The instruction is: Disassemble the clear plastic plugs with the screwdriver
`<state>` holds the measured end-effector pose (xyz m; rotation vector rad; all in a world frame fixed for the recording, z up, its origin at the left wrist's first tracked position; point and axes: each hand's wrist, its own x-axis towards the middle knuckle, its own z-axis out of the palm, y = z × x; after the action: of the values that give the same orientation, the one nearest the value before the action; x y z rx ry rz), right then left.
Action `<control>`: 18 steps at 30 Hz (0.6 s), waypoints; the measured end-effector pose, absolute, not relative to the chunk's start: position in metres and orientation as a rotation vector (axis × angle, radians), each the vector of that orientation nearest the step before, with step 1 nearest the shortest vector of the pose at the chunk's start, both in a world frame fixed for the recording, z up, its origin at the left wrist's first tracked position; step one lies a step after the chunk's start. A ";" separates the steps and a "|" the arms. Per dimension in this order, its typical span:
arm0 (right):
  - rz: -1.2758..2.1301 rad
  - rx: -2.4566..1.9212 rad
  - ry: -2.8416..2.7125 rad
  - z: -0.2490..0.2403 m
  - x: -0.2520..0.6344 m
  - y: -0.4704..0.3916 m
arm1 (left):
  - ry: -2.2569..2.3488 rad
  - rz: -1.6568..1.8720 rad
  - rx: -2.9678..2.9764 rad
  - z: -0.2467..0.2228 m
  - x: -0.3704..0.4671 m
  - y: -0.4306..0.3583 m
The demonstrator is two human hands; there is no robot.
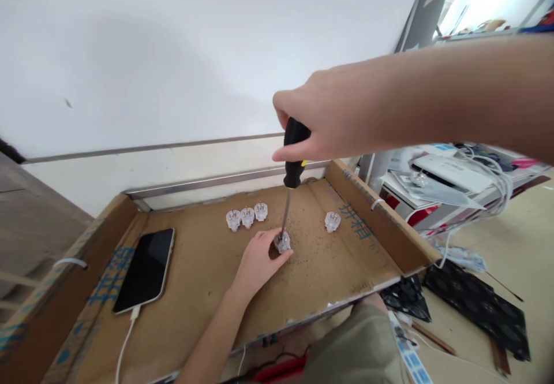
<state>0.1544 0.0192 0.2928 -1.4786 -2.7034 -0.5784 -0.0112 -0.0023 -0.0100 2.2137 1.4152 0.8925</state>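
My right hand (311, 118) is wrapped round the black handle of a screwdriver (293, 167), which stands nearly upright. Its metal shaft runs down to a clear plug (283, 243) on the cardboard, and the tip meets the plug's top. With thumb and fingers, my left hand (258, 260) grips that plug from the left side. Three similar clear plugs (247, 216) sit in a row behind my left hand, pins up. Another clear plug (332, 221) lies to the right, near the cardboard side wall.
A smartphone (146, 269) with a white cable (125, 343) lies at the left of the cardboard tray (203, 268). Dark specks are scattered around the plugs. A white wall (173, 55) rises behind. To the right stands a cluttered shelf (450, 179), with black panels (480, 303) on the floor.
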 end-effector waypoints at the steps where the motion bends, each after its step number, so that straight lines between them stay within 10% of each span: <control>1: -0.654 -1.471 -2.667 0.293 0.155 0.019 | 1.416 0.894 2.215 -0.010 -0.011 -0.002; 18: -0.605 -1.499 -2.777 0.296 0.159 0.011 | 1.415 0.888 2.223 -0.010 -0.011 -0.002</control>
<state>0.1587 0.0112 0.2956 -1.4988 -2.7772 -0.6049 -0.0113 -0.0024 -0.0104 2.2235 1.4149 0.8882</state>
